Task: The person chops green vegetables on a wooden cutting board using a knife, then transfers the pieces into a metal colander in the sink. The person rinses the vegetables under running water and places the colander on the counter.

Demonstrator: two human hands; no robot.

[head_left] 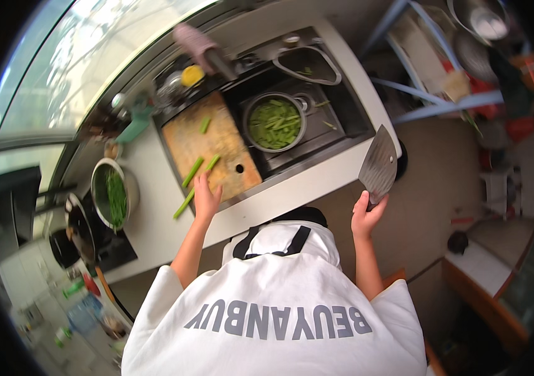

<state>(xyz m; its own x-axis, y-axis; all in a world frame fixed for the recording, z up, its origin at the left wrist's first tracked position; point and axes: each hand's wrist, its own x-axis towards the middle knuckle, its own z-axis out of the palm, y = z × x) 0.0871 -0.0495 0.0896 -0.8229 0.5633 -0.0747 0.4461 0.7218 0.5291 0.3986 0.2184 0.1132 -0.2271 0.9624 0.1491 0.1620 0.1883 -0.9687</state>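
My right hand grips the handle of a broad-bladed cleaver, raised to the right of the counter with its blade pointing up and away. My left hand is over the near edge of a worn wooden cutting board, fingers apart. Beside its fingers lie green stalk pieces, and a longer stalk reaches past the board's near left edge; whether the fingers touch them I cannot tell. Another short piece lies farther up the board. Right of the board, a round metal pot holds many cut green pieces.
The pot stands in a dark sink, with an oval strainer behind it. On the left counter are a pale bowl of long greens and a wok. A faucet with a pink cover overhangs the far side. A blue rack stands right.
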